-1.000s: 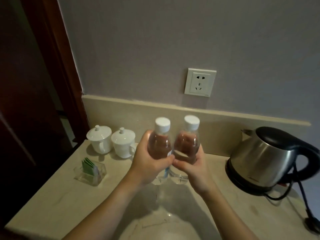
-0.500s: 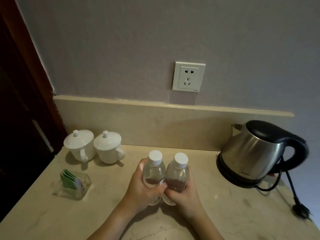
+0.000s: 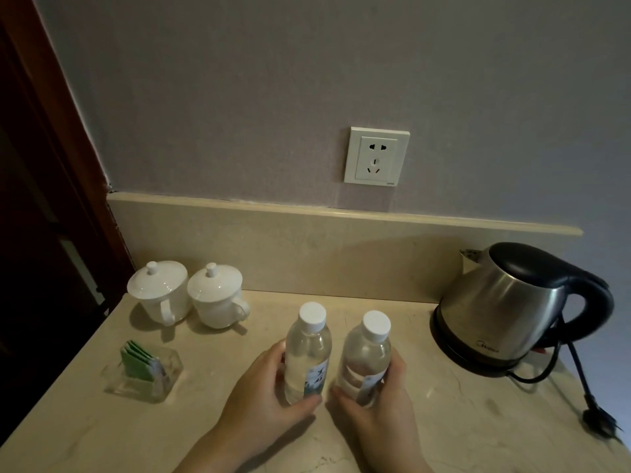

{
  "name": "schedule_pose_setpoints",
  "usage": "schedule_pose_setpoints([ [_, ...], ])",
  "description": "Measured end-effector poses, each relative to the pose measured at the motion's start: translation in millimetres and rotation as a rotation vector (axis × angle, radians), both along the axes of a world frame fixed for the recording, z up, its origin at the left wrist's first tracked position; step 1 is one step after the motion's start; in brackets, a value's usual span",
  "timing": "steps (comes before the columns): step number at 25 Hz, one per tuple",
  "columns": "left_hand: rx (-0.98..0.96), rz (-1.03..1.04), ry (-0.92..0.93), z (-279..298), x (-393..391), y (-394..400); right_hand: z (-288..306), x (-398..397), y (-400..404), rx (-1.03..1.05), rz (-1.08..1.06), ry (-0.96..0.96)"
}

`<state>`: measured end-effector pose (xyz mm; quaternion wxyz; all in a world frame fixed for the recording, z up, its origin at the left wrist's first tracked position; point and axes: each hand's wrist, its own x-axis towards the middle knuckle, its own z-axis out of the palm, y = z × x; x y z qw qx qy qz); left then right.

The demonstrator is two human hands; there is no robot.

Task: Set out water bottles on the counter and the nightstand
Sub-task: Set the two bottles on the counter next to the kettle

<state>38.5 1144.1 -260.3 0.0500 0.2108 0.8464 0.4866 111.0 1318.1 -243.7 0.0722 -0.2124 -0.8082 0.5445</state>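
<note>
Clear plastic water bottles with white caps, lowered from mid-air, now stand apart on the beige marble worktop [image 3: 444, 421].
Left hand [image 3: 263, 401] grips the left bottle [image 3: 307, 356], right hand [image 3: 379, 407] the right bottle [image 3: 367, 363], lower centre of frame; counter placement looks nearly complete.

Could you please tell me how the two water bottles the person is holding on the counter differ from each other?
The left bottle stands slightly farther back than the right bottle. The left hand grips the left bottle; the right hand grips the right bottle. The left bottle's label sits lower right on its body; the right bottle's is partly hidden by fingers. Both are clear, white-capped, upright and standing apart on the counter.
</note>
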Motion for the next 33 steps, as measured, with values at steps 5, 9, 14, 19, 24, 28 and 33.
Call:
schedule_pose_setpoints([
  [5,0.071,0.059,-0.161,-11,-4,2,-8,-4,0,0.153,-0.006,-0.152],
  [9,0.122,-0.021,-0.17,-8,-37,-4,0,-16,5,0.158,-0.026,-0.112],
  [14,0.129,-0.013,-0.067,-3,-88,20,0,-66,20,0.271,-0.173,-0.004],
  [19,0.144,0.05,0.027,-15,-125,38,-9,-112,42,0.307,-0.263,0.074],
  [24,0.165,0.086,0.02,-24,-130,43,-16,-125,41,0.367,-0.309,0.086],
  [28,0.139,0.127,0.034,-26,-127,55,-20,-130,42,0.366,-0.295,0.097],
  [33,0.182,0.123,-0.007,-29,-121,79,-29,-129,43,0.39,-0.148,0.129],
])
